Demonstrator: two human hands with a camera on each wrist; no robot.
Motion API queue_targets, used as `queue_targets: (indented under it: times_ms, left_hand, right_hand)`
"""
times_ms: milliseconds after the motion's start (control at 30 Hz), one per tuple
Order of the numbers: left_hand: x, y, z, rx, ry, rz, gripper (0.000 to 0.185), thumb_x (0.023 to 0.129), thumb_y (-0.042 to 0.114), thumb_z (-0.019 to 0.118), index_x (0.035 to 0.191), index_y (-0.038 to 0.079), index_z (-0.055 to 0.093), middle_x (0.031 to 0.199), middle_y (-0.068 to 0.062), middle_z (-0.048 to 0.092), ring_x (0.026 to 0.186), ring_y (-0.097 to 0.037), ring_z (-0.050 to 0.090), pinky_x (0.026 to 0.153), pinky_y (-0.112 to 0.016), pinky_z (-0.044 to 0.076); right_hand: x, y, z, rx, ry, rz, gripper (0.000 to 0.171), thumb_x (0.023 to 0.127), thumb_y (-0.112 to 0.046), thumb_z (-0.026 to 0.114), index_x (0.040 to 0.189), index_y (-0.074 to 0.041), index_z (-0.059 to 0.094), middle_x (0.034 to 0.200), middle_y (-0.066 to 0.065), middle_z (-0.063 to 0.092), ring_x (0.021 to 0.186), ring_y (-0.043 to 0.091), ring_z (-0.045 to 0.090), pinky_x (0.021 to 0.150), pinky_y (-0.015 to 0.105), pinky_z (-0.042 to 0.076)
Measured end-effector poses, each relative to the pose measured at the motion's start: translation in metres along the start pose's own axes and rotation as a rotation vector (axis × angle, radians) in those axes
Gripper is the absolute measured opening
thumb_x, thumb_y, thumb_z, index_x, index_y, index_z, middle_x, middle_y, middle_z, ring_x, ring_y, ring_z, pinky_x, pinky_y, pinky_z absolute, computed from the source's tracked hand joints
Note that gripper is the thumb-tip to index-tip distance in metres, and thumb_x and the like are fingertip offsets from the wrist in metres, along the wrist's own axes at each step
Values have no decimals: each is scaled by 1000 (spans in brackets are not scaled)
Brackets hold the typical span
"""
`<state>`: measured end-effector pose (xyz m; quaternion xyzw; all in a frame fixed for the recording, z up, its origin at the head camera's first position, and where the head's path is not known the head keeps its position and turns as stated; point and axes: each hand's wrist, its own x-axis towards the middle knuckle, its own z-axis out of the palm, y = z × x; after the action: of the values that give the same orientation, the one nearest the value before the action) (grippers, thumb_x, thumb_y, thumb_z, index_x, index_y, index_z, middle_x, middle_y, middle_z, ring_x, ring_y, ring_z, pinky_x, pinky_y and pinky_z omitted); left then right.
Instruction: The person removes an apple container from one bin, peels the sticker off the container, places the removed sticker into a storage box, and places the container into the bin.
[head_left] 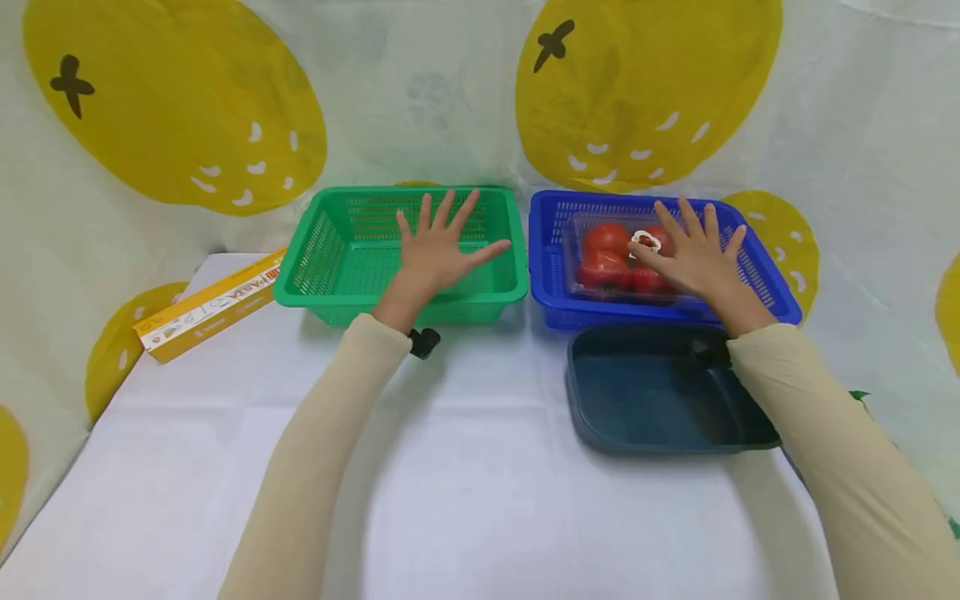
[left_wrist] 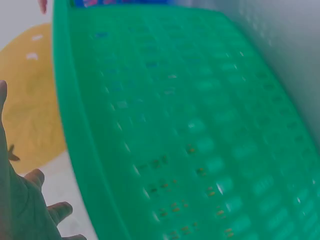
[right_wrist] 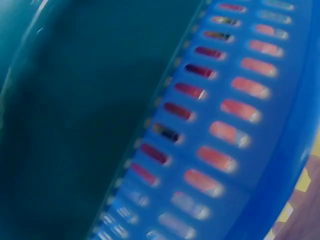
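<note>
My left hand [head_left: 438, 242] hovers with fingers spread over the green slatted basket [head_left: 330, 250]; nothing shows inside it. The left wrist view shows that basket's wall [left_wrist: 190, 140] and part of my left hand [left_wrist: 25, 205] at the lower left. My right hand [head_left: 693, 246] is spread flat over a clear plastic box of red tomatoes [head_left: 607, 258] inside the blue basket [head_left: 551, 275]; whether it touches the box is unclear. A dark teal tray [head_left: 645, 392] lies in front of the blue basket. The right wrist view shows the blue basket wall [right_wrist: 235, 130] beside the teal tray [right_wrist: 80, 115], red showing through the slots.
A long yellow and white carton [head_left: 210, 308] lies at the table's left, beside the green basket. A white cloth covers the table [head_left: 465, 467]. Fabric printed with large yellow fruit hangs behind and at both sides.
</note>
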<state>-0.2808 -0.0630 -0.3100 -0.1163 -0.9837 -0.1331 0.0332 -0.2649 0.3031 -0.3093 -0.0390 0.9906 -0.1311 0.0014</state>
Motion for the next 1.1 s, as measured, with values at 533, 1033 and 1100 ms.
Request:
queue_targets:
  times_ms: [533,1033,1100]
  left_hand:
    - [-24,39,12,-80,27,146,91,84,80,42,153,46,-8,164,1,9,150,-31,9,115,-61,14]
    - [-57,68,29,-53,60,351,88,82,76,51,155,43,14,149,-4,41,138,-22,36,106,-43,39]
    - [-60,70,32,-82,55,393,86,84,73,53,155,40,18,147,-4,44,136,-21,40,103,-39,43]
  right_hand:
    - [-9,30,7,107,7,7,85,95,-64,33,157,-19,-3,160,23,-11,142,47,-21,105,70,-17]
    - [-7,61,10,326,-41,-26,75,100,-52,33,157,-12,6,158,28,-14,143,50,-14,106,74,-4]
    - [-5,62,10,347,-70,-24,75,100,-52,32,157,-10,7,158,28,-15,143,51,-14,106,75,-3]
